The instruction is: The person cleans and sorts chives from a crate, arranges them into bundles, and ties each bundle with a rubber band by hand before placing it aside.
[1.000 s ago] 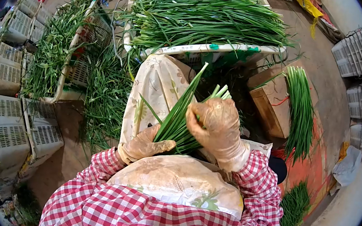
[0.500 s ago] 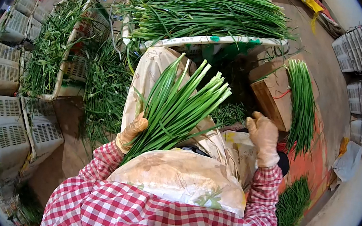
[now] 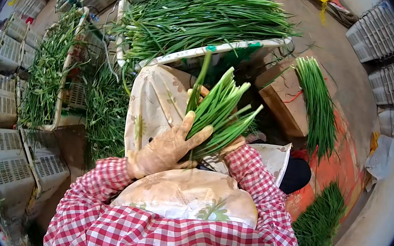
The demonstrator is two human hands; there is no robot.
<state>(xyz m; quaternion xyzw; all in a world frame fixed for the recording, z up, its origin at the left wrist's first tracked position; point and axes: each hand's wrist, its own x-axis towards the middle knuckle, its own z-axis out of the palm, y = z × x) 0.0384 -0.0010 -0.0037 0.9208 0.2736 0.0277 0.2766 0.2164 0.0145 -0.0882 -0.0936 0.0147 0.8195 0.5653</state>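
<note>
A bunch of garlic chives stands slanted over my lap, pale cut ends upward. My left hand, in a tan glove, is round its lower left side, the thumb and a finger spread across the leaves. Behind the bunch is my right hand, mostly hidden; its gloved fingertips show past the left side of the stems, by a separate group of chive leaves. The right wrist comes in from the right, below the bunch. A patterned apron covers my lap.
Ahead stands a white crate heaped with chives. Loose leaves fill a crate at left. A tied chive bundle lies over a wooden block at right, and more chives lie on the floor. Stacked crates line the right wall.
My right hand has come in from the right to behind the bunch. My left hand has shifted right across its lower part. Some leaves now stand apart from the bunch, and the view has shifted.
</note>
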